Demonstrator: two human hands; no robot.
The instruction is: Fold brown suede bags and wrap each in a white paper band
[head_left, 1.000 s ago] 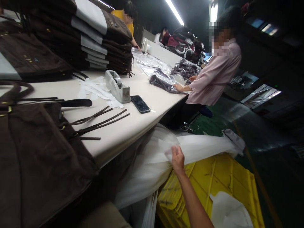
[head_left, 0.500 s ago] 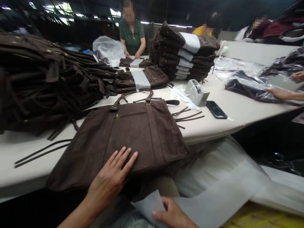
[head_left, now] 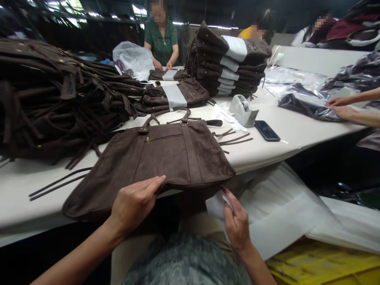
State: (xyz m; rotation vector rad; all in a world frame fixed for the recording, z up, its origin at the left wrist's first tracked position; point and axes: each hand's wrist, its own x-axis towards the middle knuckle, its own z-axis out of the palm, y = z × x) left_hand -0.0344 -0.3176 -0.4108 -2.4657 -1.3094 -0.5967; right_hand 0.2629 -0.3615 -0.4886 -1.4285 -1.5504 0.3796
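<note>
A dark brown handbag [head_left: 166, 154] lies flat on the white table, its bottom edge toward me and hanging slightly over the front edge. Its looped handles [head_left: 166, 117] point away from me. My left hand [head_left: 135, 200] is closed on the bag's near edge, fingers on top and the thumb hidden, lifting that edge a little. Close to the bag's near right corner, my right hand [head_left: 237, 221] pinches a sheet of white paper [head_left: 216, 206]. Part of that sheet is hidden behind the fingers.
Brown bags are heaped at left [head_left: 44, 103]. Paper-banded bags form a stack [head_left: 231, 59] behind; another banded bag [head_left: 178, 95] lies nearer. A tape dispenser [head_left: 244, 111] and phone [head_left: 267, 130] sit at right. White sheets [head_left: 285, 221] and a yellow crate [head_left: 326, 263] are below. Co-workers handle bags.
My left hand has gone from lying flat on the bag to gripping its near edge. My right hand has risen with the paper toward the bag's right corner.
</note>
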